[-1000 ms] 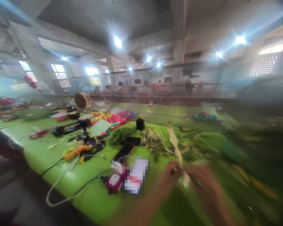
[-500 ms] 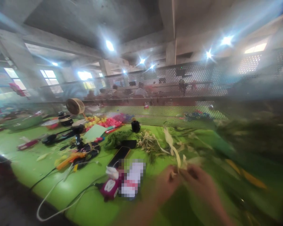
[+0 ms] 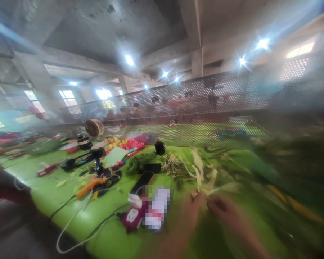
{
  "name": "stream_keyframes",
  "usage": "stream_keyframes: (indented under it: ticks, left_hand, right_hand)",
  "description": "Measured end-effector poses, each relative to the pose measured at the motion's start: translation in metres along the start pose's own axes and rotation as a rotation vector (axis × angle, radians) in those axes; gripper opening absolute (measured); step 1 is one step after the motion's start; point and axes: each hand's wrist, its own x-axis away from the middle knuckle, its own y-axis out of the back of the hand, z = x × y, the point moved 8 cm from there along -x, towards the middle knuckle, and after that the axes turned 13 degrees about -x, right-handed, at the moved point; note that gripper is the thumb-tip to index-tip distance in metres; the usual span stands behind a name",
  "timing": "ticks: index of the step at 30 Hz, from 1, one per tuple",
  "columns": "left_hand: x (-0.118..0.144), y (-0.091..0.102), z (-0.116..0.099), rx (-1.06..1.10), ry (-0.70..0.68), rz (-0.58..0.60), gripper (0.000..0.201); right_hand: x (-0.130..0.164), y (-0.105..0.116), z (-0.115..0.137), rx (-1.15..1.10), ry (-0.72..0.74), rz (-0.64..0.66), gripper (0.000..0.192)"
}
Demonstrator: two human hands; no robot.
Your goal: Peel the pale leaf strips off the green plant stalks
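Observation:
My left hand is closed, its fingers pinching the base of a bundle of pale yellow husk-like strips that fan upward. Just right of it is my right hand, fingers curled and blurred, with a small gap between the two hands. Whatever its fingertips hold is too smeared to make out. Beyond the hands lies a pile of dried pale strands. More loose pale leaves spread to the right of the bundle.
On the green table to the left lie a phone, a pixelated white item, a purple box with cables, and an orange glue gun. Behind are pink and yellow pieces, a fan and a perforated metal screen.
The hands have moved slightly apart, and the pale strips now spread wider above my left hand. The view has turned a little left, so the table things appear shifted right.

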Motion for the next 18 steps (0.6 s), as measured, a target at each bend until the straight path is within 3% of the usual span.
stream_keyframes:
  ticks: [2,6,12,18]
  left_hand:
    - [0.001,0.002,0.001,0.007,0.014,-0.018,0.036]
    - [0.006,-0.007,-0.001,0.120,0.026,0.063,0.037]
    - [0.010,-0.015,-0.001,0.210,0.053,0.123,0.039]
    - [0.010,-0.014,0.002,0.062,0.074,0.118,0.042]
  right_hand:
    - [0.001,-0.003,-0.006,-0.024,-0.034,0.020,0.031]
    - [0.005,-0.003,-0.011,-0.125,-0.109,-0.010,0.034]
    - [0.010,-0.006,-0.003,-0.324,-0.078,-0.018,0.033]
    - [0.009,0.006,-0.002,-0.245,-0.056,-0.126,0.027]
